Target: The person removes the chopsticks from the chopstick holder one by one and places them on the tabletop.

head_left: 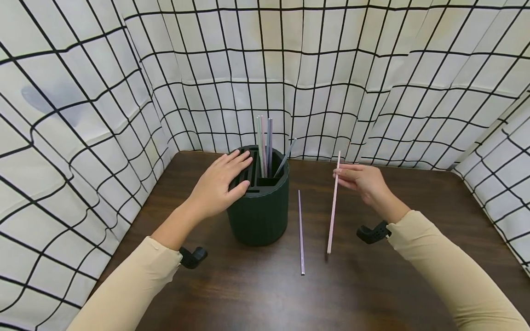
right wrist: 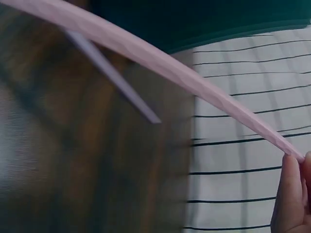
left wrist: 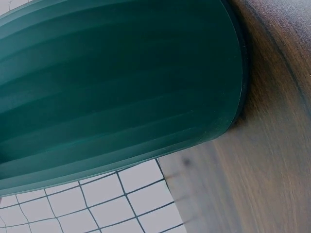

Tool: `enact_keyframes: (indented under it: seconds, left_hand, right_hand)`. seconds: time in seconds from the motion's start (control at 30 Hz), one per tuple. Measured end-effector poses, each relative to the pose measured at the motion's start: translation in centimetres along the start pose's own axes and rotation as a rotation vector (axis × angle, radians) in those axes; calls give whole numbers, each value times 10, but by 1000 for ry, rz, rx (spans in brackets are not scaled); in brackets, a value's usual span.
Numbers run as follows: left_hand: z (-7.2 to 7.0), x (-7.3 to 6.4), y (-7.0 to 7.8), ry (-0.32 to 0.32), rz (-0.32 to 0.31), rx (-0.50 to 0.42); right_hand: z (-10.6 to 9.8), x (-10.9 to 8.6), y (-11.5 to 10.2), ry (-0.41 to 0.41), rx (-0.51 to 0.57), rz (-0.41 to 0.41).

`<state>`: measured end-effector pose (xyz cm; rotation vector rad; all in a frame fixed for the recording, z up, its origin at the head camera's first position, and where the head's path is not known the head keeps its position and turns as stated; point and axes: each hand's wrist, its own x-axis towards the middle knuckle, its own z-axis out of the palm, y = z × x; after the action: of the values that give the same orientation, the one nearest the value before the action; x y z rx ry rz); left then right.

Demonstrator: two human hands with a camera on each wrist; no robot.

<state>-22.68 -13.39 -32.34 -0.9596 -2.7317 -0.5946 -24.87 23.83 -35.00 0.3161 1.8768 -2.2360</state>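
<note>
My left hand [head_left: 217, 186] rests with spread fingers on the slotted top of a dark green utensil holder [head_left: 258, 223]. Thumb and fingertips of my right hand [head_left: 366, 181] pinch a pink chopstick [head_left: 333, 214] near its upper end, to the right of the holder. Its other end slants down toward the front of the table. Between the holder and that hand, a lilac chopstick [head_left: 301, 234] lies on the table. Several pastel chopsticks [head_left: 270, 142] stand in the holder's open compartment, and a bluish chopstick [head_left: 285, 158] leans against its right side.
The brown wooden table [head_left: 232, 294] carries all of these. White sheeting with a black grid [head_left: 323, 78] encloses the table at the back and on both sides. Black wrist devices [head_left: 374, 233] hang below the beige sleeves [head_left: 439, 257].
</note>
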Motion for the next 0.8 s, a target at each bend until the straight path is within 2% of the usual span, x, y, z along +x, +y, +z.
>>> enact_keyframes:
  seconds: [0.1, 0.2, 0.47, 0.8]
  left_hand:
    - [0, 0, 0, 5, 2, -3]
    - [1, 0, 0, 6, 1, -5]
    - [-1, 1, 0, -2, -4, 4]
    - [0, 0, 0, -4, -4, 6]
  right_hand:
    - [0, 6, 16, -14, -82, 46]
    - [-1, 11, 29, -29, -118, 80]
    - [-2, 24, 54, -72, -112, 153]
    - [2, 35, 81, -76, -78, 208]
